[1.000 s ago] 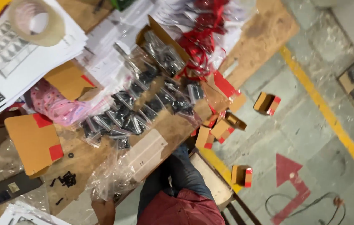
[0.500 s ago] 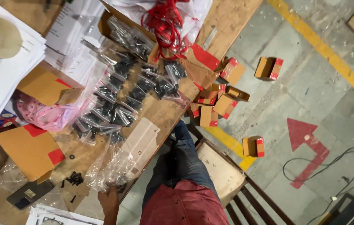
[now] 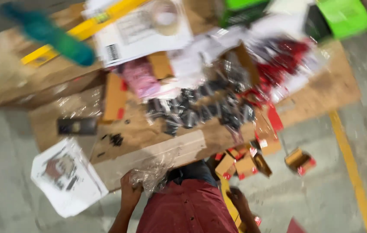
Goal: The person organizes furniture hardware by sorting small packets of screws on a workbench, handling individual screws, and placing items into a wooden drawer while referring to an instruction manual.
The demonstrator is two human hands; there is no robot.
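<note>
Left hand (image 3: pixel 129 192) clenched on a crumpled clear plastic bag (image 3: pixel 153 170) at the tabletop (image 3: pixel 149 138) edge, lower centre; probably light, limp, slippery, best pinched by a gathered fold; right hand (image 3: pixel 237 198) state blurred, cannot tell.

shirt (image 3: pixel 187 209): dark red, plain, between the two hands.
plastic bag (image 3: pixel 152 172): clear, glinting white, in the fingers (image 3: pixel 128 183) of the left hand (image 3: pixel 130 192).
small cartons (image 3: pixel 244 164): tan cardboard with red flaps, just above the right hand (image 3: pixel 237 198).
floor stripe (image 3: pixel 352 168): yellow on grey concrete, well right of the right hand.
table (image 3: pixel 149 138): brown board, above the left fingers.
packets (image 3: pixel 200 112): black, glossy, further above.
paper sheet (image 3: pixel 69 177): white with dark print, left of the left fingers.
</note>
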